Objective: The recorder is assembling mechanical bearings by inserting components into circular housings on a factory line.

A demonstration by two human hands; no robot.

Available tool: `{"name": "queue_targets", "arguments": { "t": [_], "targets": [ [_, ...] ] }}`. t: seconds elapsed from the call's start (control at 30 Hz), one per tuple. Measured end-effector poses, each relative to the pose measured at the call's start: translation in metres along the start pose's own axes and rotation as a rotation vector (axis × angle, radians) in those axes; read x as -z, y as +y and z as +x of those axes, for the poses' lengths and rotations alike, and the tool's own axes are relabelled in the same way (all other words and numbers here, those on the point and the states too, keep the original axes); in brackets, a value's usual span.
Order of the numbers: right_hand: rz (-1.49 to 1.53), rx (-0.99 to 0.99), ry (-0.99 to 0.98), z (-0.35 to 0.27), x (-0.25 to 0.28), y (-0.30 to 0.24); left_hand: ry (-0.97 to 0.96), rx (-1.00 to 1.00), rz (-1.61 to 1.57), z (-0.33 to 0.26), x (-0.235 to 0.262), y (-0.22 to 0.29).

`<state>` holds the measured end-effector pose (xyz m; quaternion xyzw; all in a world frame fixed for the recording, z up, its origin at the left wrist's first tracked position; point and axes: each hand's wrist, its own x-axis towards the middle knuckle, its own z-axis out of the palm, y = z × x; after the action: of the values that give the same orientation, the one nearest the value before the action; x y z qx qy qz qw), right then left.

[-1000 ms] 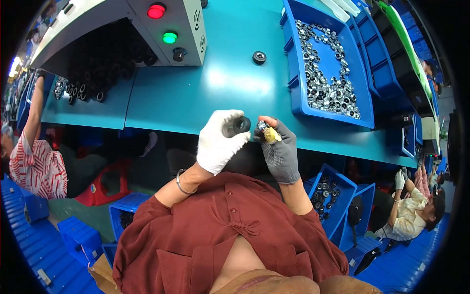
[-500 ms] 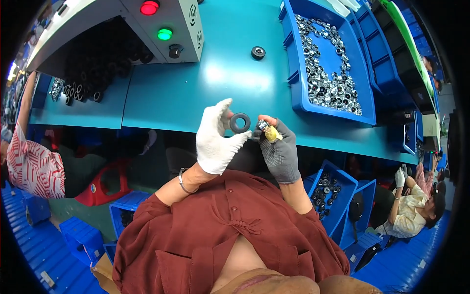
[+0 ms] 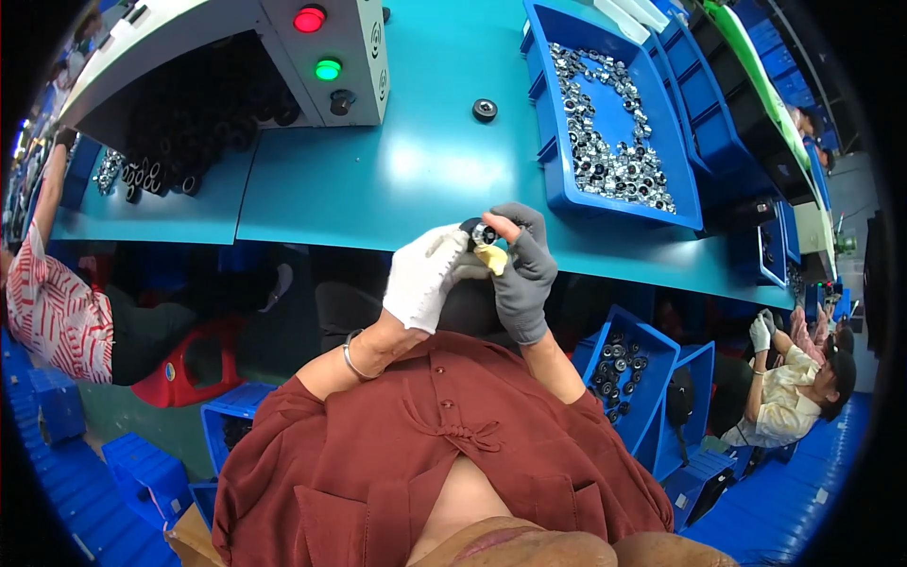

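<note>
My left hand, in a white glove, and my right hand, in a grey glove with a yellow fingertip, meet over the near edge of the teal table. Between their fingertips sits a small black ring with a shiny metal piece in its middle. Both hands pinch this ring together. The ring is partly hidden by my fingers.
A blue bin of several shiny metal parts lies to the right. One black ring rests further back. A grey control box with red and green lights stands at the back left, black rings piled beside it. Other workers sit at the left and right.
My left hand held the black ring up with fingers spread; now both hands have come together and the metal piece sits in the ring.
</note>
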<state>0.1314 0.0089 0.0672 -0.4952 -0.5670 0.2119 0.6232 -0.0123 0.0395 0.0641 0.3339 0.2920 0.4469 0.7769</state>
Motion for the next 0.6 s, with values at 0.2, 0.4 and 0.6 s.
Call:
{"name": "queue_targets", "arguments": {
  "t": [0.2,0.4,0.6],
  "targets": [
    [-0.139,0.145,-0.082,-0.002,0.002,-0.014,-0.171,0.047,-0.222,-0.005,0.013,-0.013],
    [-0.369,0.302,-0.167,-0.013,0.002,-0.032,-0.209,0.163,-0.421,-0.013,0.026,-0.030],
    [0.187,-0.240,-0.090,-0.039,-0.016,-0.060,-0.232,0.092,-0.375,-0.035,0.013,0.003]
  ]
}}
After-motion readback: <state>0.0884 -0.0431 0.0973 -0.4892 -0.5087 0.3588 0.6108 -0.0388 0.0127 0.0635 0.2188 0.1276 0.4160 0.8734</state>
